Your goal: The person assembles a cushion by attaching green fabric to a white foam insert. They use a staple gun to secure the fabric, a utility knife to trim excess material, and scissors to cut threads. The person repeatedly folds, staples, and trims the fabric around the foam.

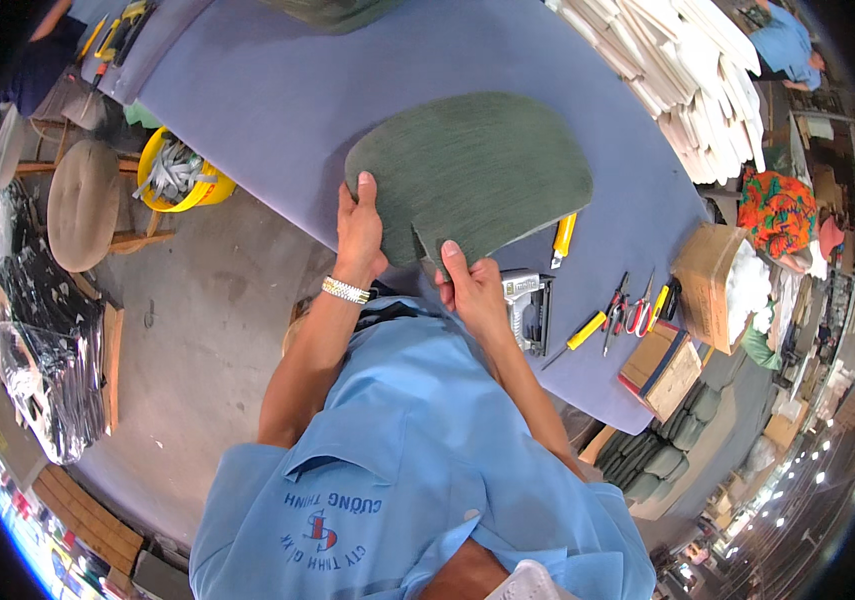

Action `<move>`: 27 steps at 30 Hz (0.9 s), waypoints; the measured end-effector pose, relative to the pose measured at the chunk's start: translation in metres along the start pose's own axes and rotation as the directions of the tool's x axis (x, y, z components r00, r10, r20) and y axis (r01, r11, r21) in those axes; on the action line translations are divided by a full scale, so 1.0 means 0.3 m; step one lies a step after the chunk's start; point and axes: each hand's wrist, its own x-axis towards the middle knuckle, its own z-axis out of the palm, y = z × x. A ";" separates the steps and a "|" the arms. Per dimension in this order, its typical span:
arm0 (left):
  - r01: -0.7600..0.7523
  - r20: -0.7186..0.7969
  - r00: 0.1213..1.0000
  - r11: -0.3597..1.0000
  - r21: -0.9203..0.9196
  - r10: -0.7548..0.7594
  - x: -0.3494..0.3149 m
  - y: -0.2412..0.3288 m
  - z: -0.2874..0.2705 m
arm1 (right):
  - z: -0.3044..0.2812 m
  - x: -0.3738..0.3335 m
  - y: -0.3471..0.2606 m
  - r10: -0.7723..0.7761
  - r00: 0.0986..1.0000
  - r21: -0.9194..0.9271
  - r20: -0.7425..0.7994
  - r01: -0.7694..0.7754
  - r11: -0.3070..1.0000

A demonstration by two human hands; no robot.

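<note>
At frame centre, my left hand [358,228] grips the green pad [487,160] by its left edge; my right hand [473,286] pinches its lower edge.

Just left of the yellow bucket [215,190] is a tan rounded seat [84,205]; well right of the bucket are stacked white pieces [682,85] and a cardboard box [704,285].

2 hands [358,232]; 1 held panel [477,165]; 1 staple gun [520,287]; 1 yellow bucket [185,204]

The centre is bright, warped edges seemingly blurred.
</note>
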 end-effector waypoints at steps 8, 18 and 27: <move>0.347 0.173 0.938 0.820 -0.455 -0.300 0.042 -0.130 -0.067 | -0.024 0.050 -0.056 -0.478 0.874 -0.473 0.089 0.460 0.752; -0.668 0.464 0.722 0.344 0.659 0.513 -0.159 -0.043 -0.177 | 0.053 0.125 -0.100 -0.471 0.880 -0.368 0.064 0.460 0.808; -0.715 0.548 0.624 0.123 0.688 0.557 -0.136 -0.093 -0.164 | 0.027 0.091 -0.107 -0.429 0.897 -0.426 0.110 0.432 0.795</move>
